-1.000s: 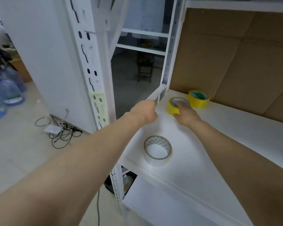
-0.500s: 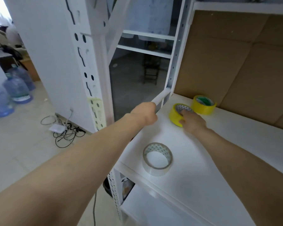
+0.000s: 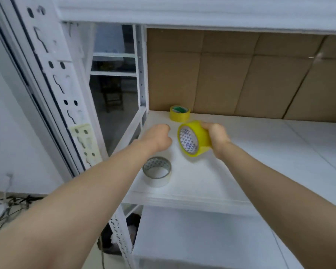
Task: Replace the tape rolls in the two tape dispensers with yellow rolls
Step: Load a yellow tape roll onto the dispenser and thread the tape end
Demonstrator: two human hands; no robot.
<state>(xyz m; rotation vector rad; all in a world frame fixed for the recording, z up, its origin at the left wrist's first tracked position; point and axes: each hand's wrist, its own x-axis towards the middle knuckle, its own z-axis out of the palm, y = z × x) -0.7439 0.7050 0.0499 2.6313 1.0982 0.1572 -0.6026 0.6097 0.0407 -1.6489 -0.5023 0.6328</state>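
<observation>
— Where's the yellow roll [image 3: 200, 135]?
— In my right hand [image 3: 215, 138], fingers wrapped round it, tilted above the shelf [image 3: 260, 162]. My left hand [image 3: 159, 138] (just beside it) is curled on nothing.

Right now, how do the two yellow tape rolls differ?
The held yellow roll is tilted on edge in the right hand; the rear yellow roll lies flat on the shelf. The held roll's core is white with blue print; the rear one's looks green. Both are yellow.
</observation>
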